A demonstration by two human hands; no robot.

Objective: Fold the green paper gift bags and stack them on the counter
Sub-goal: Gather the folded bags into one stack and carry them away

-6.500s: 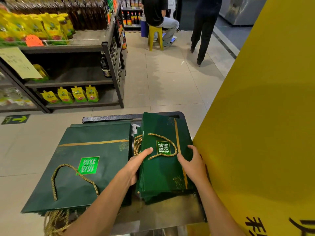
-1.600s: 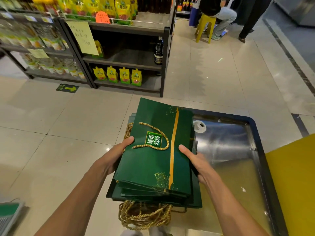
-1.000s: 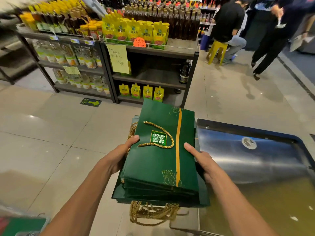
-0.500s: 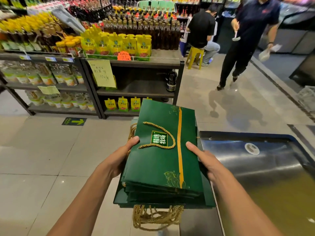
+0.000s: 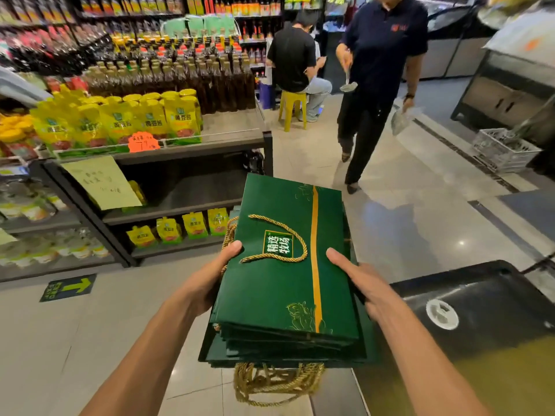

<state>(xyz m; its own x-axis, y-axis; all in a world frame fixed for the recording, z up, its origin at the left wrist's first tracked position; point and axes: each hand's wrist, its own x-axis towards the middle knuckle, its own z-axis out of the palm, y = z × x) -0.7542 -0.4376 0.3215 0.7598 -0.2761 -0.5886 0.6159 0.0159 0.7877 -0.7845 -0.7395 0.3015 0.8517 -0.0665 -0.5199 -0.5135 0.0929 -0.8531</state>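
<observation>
A stack of several folded dark green paper gift bags (image 5: pixel 279 292) is held level in the air in front of me, over the floor. The top bag shows a gold stripe, a green label and a gold rope handle lying flat. More rope handles (image 5: pixel 276 382) dangle from the stack's near edge. My left hand (image 5: pixel 210 277) grips the stack's left edge, thumb on top. My right hand (image 5: pixel 363 283) grips the right edge, thumb on top. The metal counter (image 5: pixel 480 334) lies to the lower right, apart from the stack.
A shop shelf (image 5: pixel 180 151) with yellow pouches and dark bottles stands at the left. A person in dark clothes (image 5: pixel 372 85) walks on the tiled aisle ahead, another sits on a yellow stool (image 5: pixel 292 108). A grey crate (image 5: pixel 504 150) sits at the right.
The stack has left the counter and hangs in the air, both hands still gripping it. My view has risen and turned left. The walking person has come nearer.
</observation>
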